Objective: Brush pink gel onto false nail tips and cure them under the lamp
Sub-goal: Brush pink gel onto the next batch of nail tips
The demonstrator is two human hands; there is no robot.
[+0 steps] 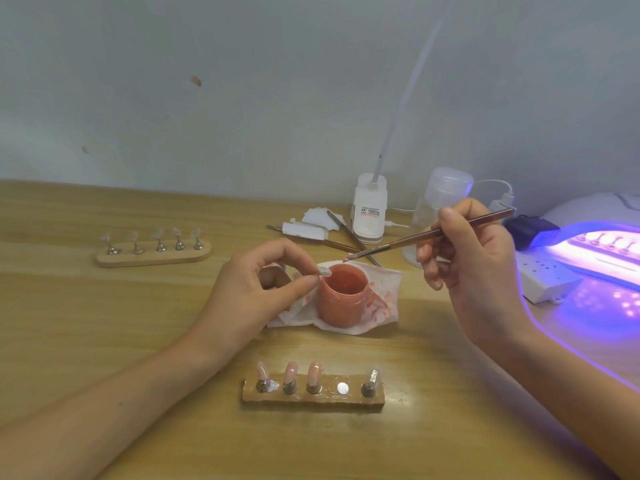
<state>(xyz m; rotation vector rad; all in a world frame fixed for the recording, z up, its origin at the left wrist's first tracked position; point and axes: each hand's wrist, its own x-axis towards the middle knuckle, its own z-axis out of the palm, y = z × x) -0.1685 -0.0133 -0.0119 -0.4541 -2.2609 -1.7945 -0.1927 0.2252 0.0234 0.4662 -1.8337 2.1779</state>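
The left hand (263,282) pinches a small clear nail tip (323,270) between thumb and forefinger, the other fingers curled behind. The tip sits just at the near-left rim of the open jar of pink gel (343,294), which stands directly right of the pinch on a pink-stained tissue (384,303). The right hand (478,265) grips a thin brush (433,233) with thumb and curled fingers round its shaft; the handle runs up and right past the thumb, and the bristle end points down-left, hovering just above the far rim of the jar and close to the pinched tip, apart from it. Below both grips, nearer the person, lies a wooden holder (313,398) carrying three pink-coated tips, one bare metal disc and one clear tip at its right end. Well left of the left hand's pinch, a second wooden holder (154,256) carries five clear tips. Right of the brush hand, the curing lamp (588,216) glows purple with a row of tips inside, a white power strip (543,282) just in front of it. Behind the brush stand a white desk lamp base (369,209) and a clear bottle (446,192) on the wooden table (104,323).
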